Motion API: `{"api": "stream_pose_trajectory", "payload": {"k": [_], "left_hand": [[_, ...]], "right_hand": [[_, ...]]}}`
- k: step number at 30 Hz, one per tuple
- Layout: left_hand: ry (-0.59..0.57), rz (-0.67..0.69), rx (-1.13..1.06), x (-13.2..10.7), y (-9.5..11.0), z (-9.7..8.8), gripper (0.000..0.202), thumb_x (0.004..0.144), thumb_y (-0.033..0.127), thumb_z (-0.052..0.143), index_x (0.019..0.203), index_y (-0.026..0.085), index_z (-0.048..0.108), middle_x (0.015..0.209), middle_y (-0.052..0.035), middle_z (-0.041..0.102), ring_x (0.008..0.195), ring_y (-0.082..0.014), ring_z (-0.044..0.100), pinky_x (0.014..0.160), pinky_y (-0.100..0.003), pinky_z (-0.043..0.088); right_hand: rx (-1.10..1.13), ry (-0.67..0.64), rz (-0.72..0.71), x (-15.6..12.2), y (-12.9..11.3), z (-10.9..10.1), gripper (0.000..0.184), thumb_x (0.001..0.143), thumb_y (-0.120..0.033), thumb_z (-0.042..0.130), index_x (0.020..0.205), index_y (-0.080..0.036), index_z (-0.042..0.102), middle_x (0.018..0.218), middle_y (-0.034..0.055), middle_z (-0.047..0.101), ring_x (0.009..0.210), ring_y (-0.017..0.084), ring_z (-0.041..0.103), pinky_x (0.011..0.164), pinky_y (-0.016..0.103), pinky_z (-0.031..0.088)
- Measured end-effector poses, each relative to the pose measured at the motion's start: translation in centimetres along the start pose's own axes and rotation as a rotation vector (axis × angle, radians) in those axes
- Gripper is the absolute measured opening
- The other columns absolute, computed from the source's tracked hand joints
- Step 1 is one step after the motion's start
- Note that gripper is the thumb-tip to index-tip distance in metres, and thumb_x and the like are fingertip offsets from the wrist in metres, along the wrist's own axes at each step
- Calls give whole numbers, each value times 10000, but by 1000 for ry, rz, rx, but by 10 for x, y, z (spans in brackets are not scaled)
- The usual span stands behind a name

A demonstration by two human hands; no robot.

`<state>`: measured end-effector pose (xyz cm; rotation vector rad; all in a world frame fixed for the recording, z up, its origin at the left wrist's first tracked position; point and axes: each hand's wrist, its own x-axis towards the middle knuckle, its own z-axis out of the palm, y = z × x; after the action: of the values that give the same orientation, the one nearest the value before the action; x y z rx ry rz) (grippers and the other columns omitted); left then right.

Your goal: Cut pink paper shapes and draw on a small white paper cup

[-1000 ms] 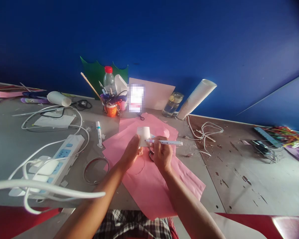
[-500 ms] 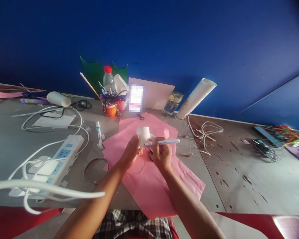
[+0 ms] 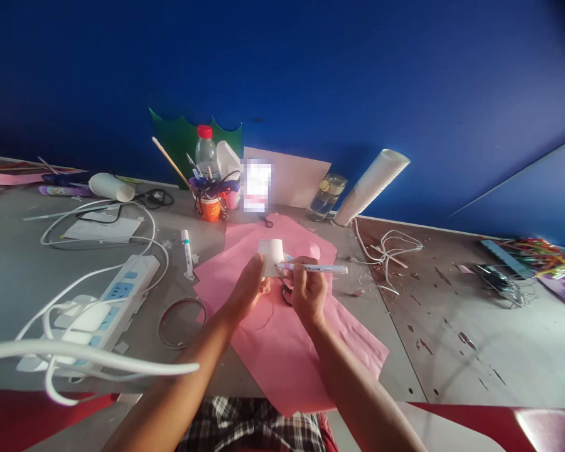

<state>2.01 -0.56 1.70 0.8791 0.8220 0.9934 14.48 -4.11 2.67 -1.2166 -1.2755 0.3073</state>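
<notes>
The left hand [image 3: 250, 284] has its grip closed on a small white piece [image 3: 272, 251], thumb in front, above pink paper [image 3: 275, 364] on the counter [image 3: 367, 320]. The right hand [image 3: 309, 294] pinches a pen [image 3: 327, 269], tip at the piece's lower right; contact is unclear. A marker [image 3: 186, 252] lies left of the paper.

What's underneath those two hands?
Pink paper lies below the left hand and right hand. A dark loop pokes out beside the right hand; whatever else is under there is covered, so I can't tell.
</notes>
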Motion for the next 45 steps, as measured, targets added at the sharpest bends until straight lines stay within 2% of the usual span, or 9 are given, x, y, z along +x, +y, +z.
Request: {"api": "stream_pose_trajectory", "payload": {"k": [6, 17, 22, 27, 36, 40, 45], "left_hand": [[-2, 0, -7, -2, 5, 2, 622, 779, 819, 560, 748, 200, 500, 539, 61, 387, 479, -88, 317, 495, -231, 303], [0, -7, -32, 3, -2, -2, 638, 778, 813, 571, 761, 176, 580, 526, 48, 413, 461, -87, 333, 477, -235, 308], [8, -22, -35, 1, 2, 0, 642, 767, 824, 568, 731, 184, 551, 515, 51, 405, 458, -89, 329, 483, -242, 307], [6, -28, -48, -1, 4, 2, 630, 762, 819, 583, 726, 195, 505, 513, 64, 385, 457, -79, 288, 486, -231, 275], [-7, -45, -88, 0, 6, 2, 663, 754, 852, 543, 665, 199, 469, 483, 62, 368, 452, -75, 264, 491, -231, 269], [-29, -24, -112, -1, 5, 1, 661, 794, 840, 497, 647, 196, 483, 473, 56, 363, 449, -82, 286, 499, -241, 288], [-20, -60, -123, 0, 3, -1, 681, 805, 847, 457, 609, 195, 473, 465, 50, 351, 455, -85, 294, 511, -243, 317]], "right_hand": [[-5, -5, 16, 0, 0, 1, 244, 999, -357, 465, 854, -207, 593, 746, 24, 646, 606, 142, 603, 537, 264, 488], [-30, -41, 9, 2, -2, -1, 245, 996, -338, 463, 852, -205, 610, 706, 24, 641, 624, 163, 629, 552, 284, 514], [-45, -33, 19, 1, -2, 0, 215, 983, -329, 480, 875, -209, 621, 703, 20, 645, 621, 163, 630, 545, 278, 509], [-48, -39, 43, 2, -4, -1, 210, 983, -317, 470, 867, -212, 610, 704, 11, 647, 588, 148, 612, 544, 268, 500], [11, 15, 80, 3, 6, 1, 267, 999, -393, 462, 876, -195, 593, 684, 1, 595, 567, 126, 540, 525, 246, 454], [20, 25, 84, 5, 2, 1, 263, 1000, -380, 455, 860, -201, 588, 645, -15, 569, 542, 118, 517, 524, 240, 445], [28, 39, 75, 8, -5, 0, 290, 999, -383, 449, 788, -211, 550, 647, -12, 570, 538, 112, 508, 514, 234, 436]]}}
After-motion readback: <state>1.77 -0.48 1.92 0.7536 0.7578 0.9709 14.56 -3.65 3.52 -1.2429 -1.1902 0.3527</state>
